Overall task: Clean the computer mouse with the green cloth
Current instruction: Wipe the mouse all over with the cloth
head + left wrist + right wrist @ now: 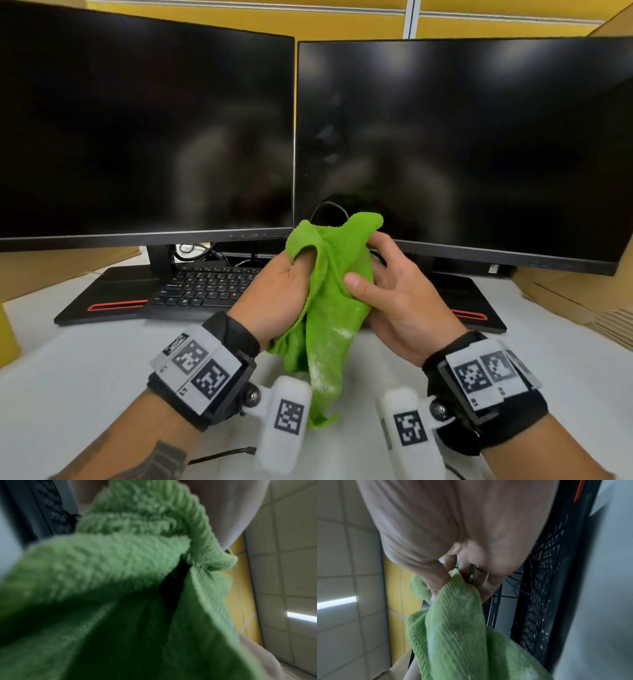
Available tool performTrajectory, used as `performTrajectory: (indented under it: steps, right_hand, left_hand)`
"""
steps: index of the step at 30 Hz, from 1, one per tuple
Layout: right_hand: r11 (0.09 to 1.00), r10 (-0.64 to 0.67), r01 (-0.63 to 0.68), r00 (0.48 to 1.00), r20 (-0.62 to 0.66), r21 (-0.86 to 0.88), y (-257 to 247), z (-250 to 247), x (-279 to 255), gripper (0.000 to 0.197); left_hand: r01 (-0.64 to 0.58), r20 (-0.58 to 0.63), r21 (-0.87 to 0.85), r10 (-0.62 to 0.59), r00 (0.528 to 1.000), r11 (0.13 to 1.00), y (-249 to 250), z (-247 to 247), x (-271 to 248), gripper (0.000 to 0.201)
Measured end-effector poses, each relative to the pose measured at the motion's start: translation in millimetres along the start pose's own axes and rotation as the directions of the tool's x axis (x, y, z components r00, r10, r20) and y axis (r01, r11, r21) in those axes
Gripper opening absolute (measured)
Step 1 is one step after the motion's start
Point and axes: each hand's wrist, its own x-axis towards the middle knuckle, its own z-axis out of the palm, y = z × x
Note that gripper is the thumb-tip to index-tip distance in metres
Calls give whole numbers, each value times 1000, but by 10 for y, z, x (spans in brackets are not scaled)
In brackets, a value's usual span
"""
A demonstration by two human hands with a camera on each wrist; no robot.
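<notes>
The green cloth (329, 308) is bunched up and held above the desk between both hands, its tail hanging toward the table. My left hand (284, 287) grips it from the left with the fingers tucked under a fold. On the other side my right hand (387, 294) presses its thumb on the cloth, fingers curled behind it. The mouse itself is hidden; a thin black cable (329, 207) loops out above the cloth. In the left wrist view the cloth (120, 561) fills the frame, with a dark gap between its folds. The right wrist view shows fingers pinching the cloth (457, 622).
Two dark monitors (147, 137) (462, 154) stand close behind the hands, with a black keyboard (205, 284) under them. Cardboard boxes (582, 291) flank the right side. The white table (85, 359) lies below, and a loose black cable (222, 455) runs along its near edge.
</notes>
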Motion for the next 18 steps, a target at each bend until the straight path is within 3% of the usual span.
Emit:
performTrajectory:
  steps: [3,6,9,13,15,18]
  right_hand:
    - [998,-41,41,999,-3,-57,-12,-25,4,71]
    - [993,-98,92,992,-85,-78,-24,-47,17,71]
    - [993,-109,117,976,-187,34,-23,-66,34,54]
    - [983,-117,145,965,-233,108,-14,-113,65,32]
    - [983,-96,128,970,-222,132,-3,-122,69,35]
    - [989,-28,53,985,-171,140,16,-108,58,49]
  left_hand:
    - [13,-95,50,-8,995,999,-48,-32,33,53]
    - [-1,-143,45,8,990,999,-81,-58,52,55]
    - [-42,-94,69,49,994,997,-62,-47,44,51]
    - [-59,60,-14,60,996,998,-33,13,19,19]
    - [-75,101,21,73,992,997,-86,39,27,38]
    - [-84,23,31,83,996,996,-172,47,73,48]
